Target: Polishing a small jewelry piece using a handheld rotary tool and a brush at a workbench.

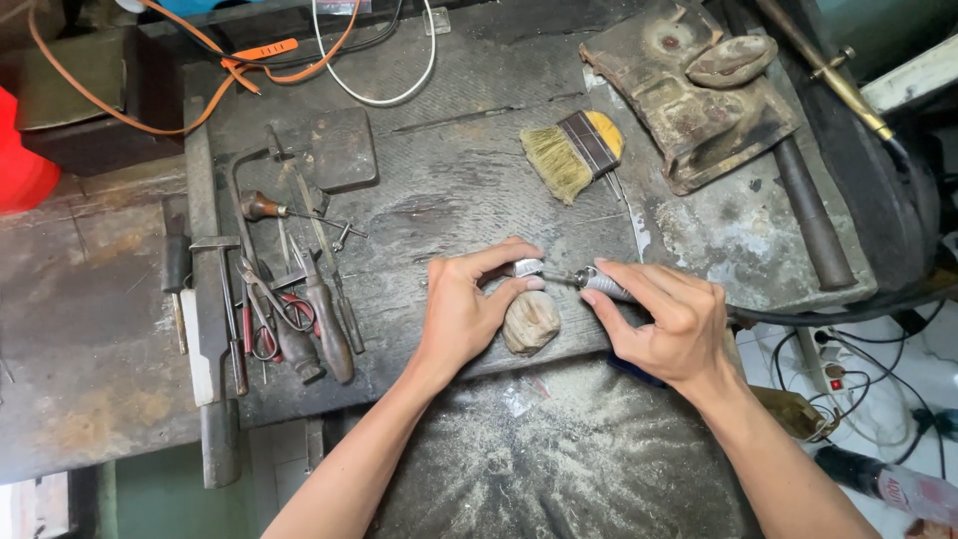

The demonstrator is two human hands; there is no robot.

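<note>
1. The dark, scarred wooden workbench (479, 190) fills most of our view, and pale dust lies thick on the grey apron (559, 459) below it.
2. At the far right corner sits a rusty, heavy cast-metal block (689, 110) with a worn oval piece on top. It stands well apart from our hands.
3. Our right hand (669, 324) is clamped around the ribbed silver handpiece of a rotary tool (599, 282), whose black flexible shaft (798, 317) runs off to the right. We judge that if this shaft snags on the bench edge, it could jerk the tip off line.
4. Our left hand (464, 309) pinches a small silvery metal piece (527, 268) between thumb and forefinger, right at the tool's tip. The fingertips sit so near the bit that a skid could catch skin, and so light a pinch could let the piece spin away.
5. A rounded tan wooden peg (531, 321) rests just under both hands, touching the left thumb side. We cannot tell whether it is fixed, and if loose it could roll.
6. A straw-bristled brush with a yellow handle (574, 152) lies beyond the hands.
7. Pliers, files and awls with brown handles (289, 309) lie in a row to the left, near enough for a sleeve or elbow to knock.
</note>
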